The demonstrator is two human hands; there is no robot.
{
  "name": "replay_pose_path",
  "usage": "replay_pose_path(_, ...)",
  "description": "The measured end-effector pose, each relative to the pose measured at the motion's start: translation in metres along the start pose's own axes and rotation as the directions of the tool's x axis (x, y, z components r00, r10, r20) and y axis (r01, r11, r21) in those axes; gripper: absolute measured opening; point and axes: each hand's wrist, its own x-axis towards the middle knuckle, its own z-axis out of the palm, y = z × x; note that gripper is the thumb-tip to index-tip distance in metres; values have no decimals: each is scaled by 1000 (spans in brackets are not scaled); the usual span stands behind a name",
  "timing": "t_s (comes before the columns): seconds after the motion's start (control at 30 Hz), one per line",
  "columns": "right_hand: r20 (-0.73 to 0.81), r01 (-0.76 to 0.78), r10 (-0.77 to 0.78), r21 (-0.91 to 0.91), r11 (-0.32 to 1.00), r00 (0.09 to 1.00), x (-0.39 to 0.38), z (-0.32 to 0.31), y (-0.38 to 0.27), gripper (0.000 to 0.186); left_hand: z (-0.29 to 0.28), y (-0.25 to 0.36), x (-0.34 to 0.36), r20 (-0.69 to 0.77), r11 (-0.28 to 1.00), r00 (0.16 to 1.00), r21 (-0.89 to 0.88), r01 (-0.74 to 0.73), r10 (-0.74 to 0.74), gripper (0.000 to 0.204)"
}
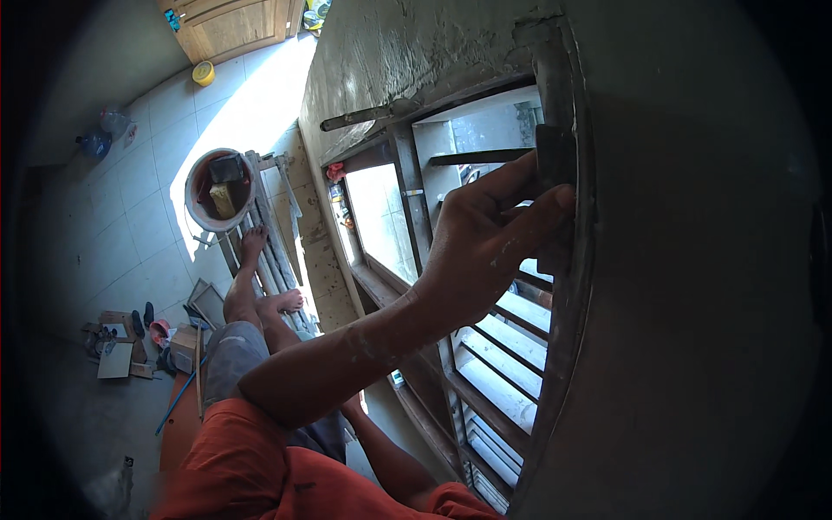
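My left hand [494, 230] is raised to the upright edge of the window frame [568, 321]. Its thumb and fingers are closed on a dark, flat, straight-edged piece [553, 152], pressed against the wood; its exact kind does not show. Whitish smears mark the hand and forearm. My right arm [390, 451] reaches down behind the left forearm, which hides the right hand. Behind my left hand are dark slats [494, 342] across the window opening.
A round bucket [192, 195] holding a yellowish block and a dark one stands by my feet on a wooden bench [269, 247]. Boards and clutter [117, 355] lie on the tiled floor. A yellow tub [204, 74] sits near the wooden door [234, 30]. A wooden bar [355, 118] juts from the wall.
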Motion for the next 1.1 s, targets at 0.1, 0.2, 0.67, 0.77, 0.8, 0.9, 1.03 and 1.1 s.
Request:
replay_pose_path(0.1, 45, 33, -31, -48, 998, 998, -4, -7, -5, 47, 0, -3, -8, 14, 999, 999, 28, -35, 34, 37)
replay_pose_path(0.2, 18, 129, -128, -98, 987, 992, -6, -8, 10, 45, 8, -8, -18, 60, 998, 998, -49, 36, -33, 37)
replay_pose_path(0.67, 188, -261, 240, 95, 961, 952, 3, -14, 18, 45, 25, -39, -75, -19, 979, 986, -128, 161, -164, 46)
replay_pose_path(0.77, 216, -294, 268, 99, 951, 939, 6, -18, 17, 46, 24, -48, -85, 28, 982, 987, -96, 162, -160, 52)
replay_pose_path(0.8, 200, -287, 262, 107, 952, 944, 6, -17, 16, 46, 23, -51, -89, 27, 985, 986, -42, 165, -164, 54)
replay_pose_path(0.9, 135, -272, 255, 134, 953, 958, 7, -18, 15, 47, 26, -57, -98, 7, 984, 984, -24, 179, -179, 54)
replay_pose_path(1.03, 112, -274, 260, 136, 952, 959, 5, -12, 26, 44, 29, -64, -108, 25, 983, 986, -73, 166, -165, 55)
replay_pose_path(1.1, 32, -251, 249, 158, 955, 968, 4, -5, 37, 40, 35, -66, -115, 6, 977, 980, -87, 197, -197, 55)
